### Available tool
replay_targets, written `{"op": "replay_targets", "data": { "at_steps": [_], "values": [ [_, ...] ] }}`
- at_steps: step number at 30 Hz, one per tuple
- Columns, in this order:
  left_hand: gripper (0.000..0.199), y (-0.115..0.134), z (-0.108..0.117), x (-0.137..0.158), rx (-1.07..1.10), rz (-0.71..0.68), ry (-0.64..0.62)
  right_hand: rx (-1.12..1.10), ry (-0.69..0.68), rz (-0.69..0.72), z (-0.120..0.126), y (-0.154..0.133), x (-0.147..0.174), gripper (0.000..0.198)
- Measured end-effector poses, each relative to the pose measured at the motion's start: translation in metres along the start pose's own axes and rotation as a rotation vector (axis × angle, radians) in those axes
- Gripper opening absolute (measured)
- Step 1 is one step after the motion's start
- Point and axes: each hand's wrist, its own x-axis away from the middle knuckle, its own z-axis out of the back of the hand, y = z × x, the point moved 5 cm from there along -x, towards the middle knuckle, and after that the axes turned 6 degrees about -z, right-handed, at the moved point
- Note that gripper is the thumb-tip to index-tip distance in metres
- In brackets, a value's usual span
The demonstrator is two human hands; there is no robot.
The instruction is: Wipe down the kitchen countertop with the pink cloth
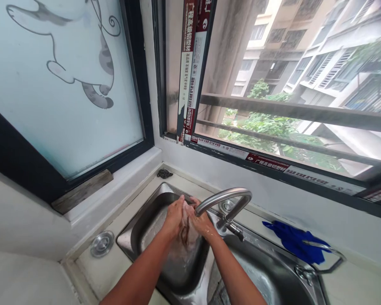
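Over the left basin (pixel 146 237) of a steel double sink, my left hand (pixel 174 215) and my right hand (pixel 202 220) are held close together. Between them is a pale pinkish, wet, limp thing (pixel 187 220) with a dark streak; its kind does not show clearly. Both hands have their fingers closed about it, though the fingertips are partly hidden. The curved steel faucet (pixel 224 197) reaches over my right hand, its spout end just above that hand. Water lies in the basin below.
The right basin (pixel 260 271) lies under my right forearm. Behind it are a blue cloth (pixel 295 239) and a smaller bent tap (pixel 333 258). Steel drain strainers (pixel 102 244) and a dark scourer (pixel 164 173) sit on the counter. A window frame (pixel 273 165) borders the back.
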Motion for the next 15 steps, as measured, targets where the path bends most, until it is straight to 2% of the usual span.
{"op": "replay_targets", "data": {
  "at_steps": [3,7,11,15],
  "values": [
    [0.052,0.013,0.004,0.001,-0.071,-0.044,-0.052,-0.067,-0.180,-0.004,-0.002,-0.002,0.012,0.047],
    [0.048,0.022,0.017,-0.002,-0.147,-0.097,-0.045,-0.117,-0.297,-0.067,-0.001,-0.004,0.018,0.043],
    [0.044,0.016,0.032,0.000,-0.132,-0.092,-0.031,-0.199,-0.227,-0.073,-0.001,-0.011,0.019,0.049],
    [0.050,-0.014,0.044,0.015,-0.073,0.045,-0.006,-0.238,-0.116,-0.082,0.000,-0.008,0.024,0.049]
  ]
}}
